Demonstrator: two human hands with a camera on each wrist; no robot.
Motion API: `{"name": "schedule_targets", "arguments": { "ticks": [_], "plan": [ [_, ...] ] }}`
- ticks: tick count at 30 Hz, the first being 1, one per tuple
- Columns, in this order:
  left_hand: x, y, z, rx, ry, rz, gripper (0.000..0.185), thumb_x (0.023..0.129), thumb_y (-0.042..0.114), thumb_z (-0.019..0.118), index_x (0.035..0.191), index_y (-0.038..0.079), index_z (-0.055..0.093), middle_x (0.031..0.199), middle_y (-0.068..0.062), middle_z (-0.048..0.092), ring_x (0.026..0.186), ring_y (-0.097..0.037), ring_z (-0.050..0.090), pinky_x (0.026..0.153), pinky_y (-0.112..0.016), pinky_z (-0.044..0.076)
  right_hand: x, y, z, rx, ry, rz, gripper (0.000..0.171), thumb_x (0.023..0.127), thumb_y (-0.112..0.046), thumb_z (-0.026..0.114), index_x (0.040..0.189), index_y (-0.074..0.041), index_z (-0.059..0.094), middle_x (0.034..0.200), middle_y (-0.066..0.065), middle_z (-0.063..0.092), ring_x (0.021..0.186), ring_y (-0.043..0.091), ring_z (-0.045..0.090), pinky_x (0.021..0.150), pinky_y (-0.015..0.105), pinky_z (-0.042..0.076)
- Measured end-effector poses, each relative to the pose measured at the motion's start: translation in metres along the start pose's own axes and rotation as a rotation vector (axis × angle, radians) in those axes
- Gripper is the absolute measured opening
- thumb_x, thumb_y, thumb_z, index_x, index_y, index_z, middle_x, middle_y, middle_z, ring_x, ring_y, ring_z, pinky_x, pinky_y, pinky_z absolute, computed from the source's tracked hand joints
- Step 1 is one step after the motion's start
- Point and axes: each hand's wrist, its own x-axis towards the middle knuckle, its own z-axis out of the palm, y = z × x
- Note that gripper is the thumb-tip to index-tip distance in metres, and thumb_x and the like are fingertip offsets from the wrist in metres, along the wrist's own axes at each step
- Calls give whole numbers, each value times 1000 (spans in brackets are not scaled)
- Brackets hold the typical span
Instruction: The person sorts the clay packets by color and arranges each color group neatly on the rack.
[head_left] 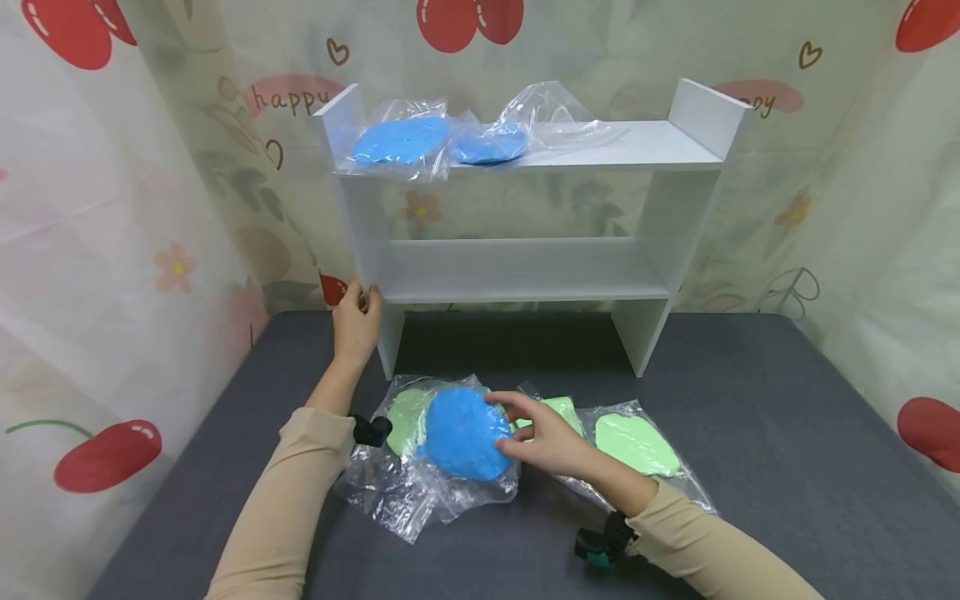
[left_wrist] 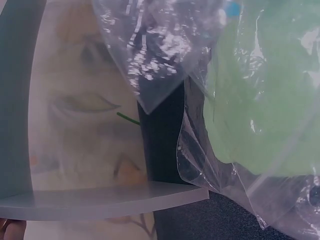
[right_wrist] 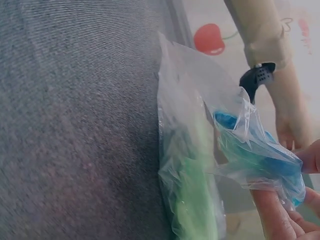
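Blue bagged item (head_left: 461, 433): on grey table (head_left: 787, 433), atop a green bagged item (head_left: 407, 417), pinched at its right edge by right hand (head_left: 542, 435); left hand (head_left: 357, 321) grips white shelf (head_left: 517, 267).

bags (head_left: 420, 492): thin clear plastic, crinkling, catching glossy glints | blue lump (head_left: 461, 433): looking soft, matt, doughy | green lumps (head_left: 636, 443): looking matt, smooth | shelf (head_left: 525, 267): showing smooth white board, faint sheen | tabletop (head_left: 787, 433): wearing grey woven cloth, matt | backdrop (head_left: 112, 208): hanging as filmy printed sheet
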Motion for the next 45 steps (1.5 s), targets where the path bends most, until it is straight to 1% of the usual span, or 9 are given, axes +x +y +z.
{"name": "schedule_targets", "arguments": {
  "ticks": [5,11,18,21,31,34,37,42,45],
  "plan": [
    [-1,1,-1,5,-2,1,36,98,19,42,129,4,51,129,-21,56,118,-37,56,88,-52,49,-1,-2,-4,6,24,30,55,84,-10,66,136,-10,45,124,17,54,89,22,65,70,22,54],
    [-1,2,-1,0,-4,3,36,99,19,42,130,4,51,129,-21,56,117,-36,56,87,-51,50,-4,-5,-8,0,47,11,56,84,-10,66,136,-9,45,124,19,54,91,27,66,71,23,56],
    [-1,1,-1,-7,-10,-3,38,99,20,41,133,6,49,131,-20,55,119,-36,55,88,-51,49,-7,-9,-16,-21,67,-5,57,85,-11,66,137,-10,44,126,18,52,96,27,64,72,23,56],
    [0,0,-1,-6,-10,1,38,99,20,41,133,6,49,131,-20,55,120,-36,55,88,-51,49,-8,-12,-20,-19,83,-8,57,85,-11,66,137,-10,44,124,18,52,94,26,65,70,23,56],
    [0,0,0,-5,-3,17,36,99,19,41,131,5,50,129,-20,56,117,-36,56,84,-50,50,-11,-21,-33,12,145,-39,55,85,-8,65,136,-10,45,119,20,53,94,27,65,69,24,55],
    [0,-1,0,-6,-2,19,36,98,19,41,131,6,50,129,-21,56,116,-36,57,82,-50,50,-13,-25,-37,21,161,-46,54,85,-7,65,135,-11,45,120,19,52,93,24,65,69,25,55],
    [1,-1,0,-5,-1,19,36,98,19,41,131,6,50,128,-21,57,114,-36,59,79,-48,50,-14,-27,-41,7,179,-46,53,85,-8,65,134,-12,46,121,18,53,93,20,65,72,24,55],
    [1,-2,0,1,-1,12,36,98,20,41,130,7,51,126,-20,59,107,-34,62,73,-44,48,-16,-32,-47,27,183,-50,53,86,-6,65,135,-10,46,121,19,52,95,22,64,72,25,55],
    [1,-1,0,-1,-2,8,36,98,20,41,131,8,51,126,-20,58,106,-35,62,73,-44,48,-18,-35,-49,51,179,-49,53,86,-6,64,135,-9,44,120,21,51,96,23,65,70,27,56]
  ]
}}
